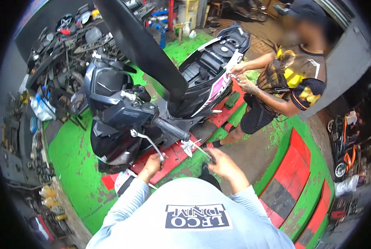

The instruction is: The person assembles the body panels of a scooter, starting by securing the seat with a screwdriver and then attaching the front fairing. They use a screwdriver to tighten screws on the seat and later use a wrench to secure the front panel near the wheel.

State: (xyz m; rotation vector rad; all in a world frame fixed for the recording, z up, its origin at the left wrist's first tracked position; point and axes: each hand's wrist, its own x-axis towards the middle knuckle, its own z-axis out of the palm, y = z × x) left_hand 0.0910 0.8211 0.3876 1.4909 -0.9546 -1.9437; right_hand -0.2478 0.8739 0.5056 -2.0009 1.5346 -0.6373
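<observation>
Two metal tools are in use, one per hand, both in front of a dark scooter (123, 118). Left hand (153, 165): fingers curled closed around the lower end of a silver wrench (147, 138), as it appears to be; the far end points up toward the front panels, contact not determinable. Right hand (226, 166): thumb and fingers drawn together on a slim rod (200, 149), probably a screwdriver, directed toward the outer end of the black rubber grip (172, 128); its handle is mostly hidden by the hand.

Handling assessment: the wrench should be rigid, moderate in weight and hard to damage, but smooth, hence slippery if oily. Best hold is at the end away from the head, for leverage. The rod is judged light and stiff; hold it by the handle, not the shaft. The scooter is presumably heavy, its plastic panels liable to scratch or crack; the rubber grip offers the surer hold.

A co-worker (297, 79) stands at the scooter's rear, both hands near its side panel.
</observation>
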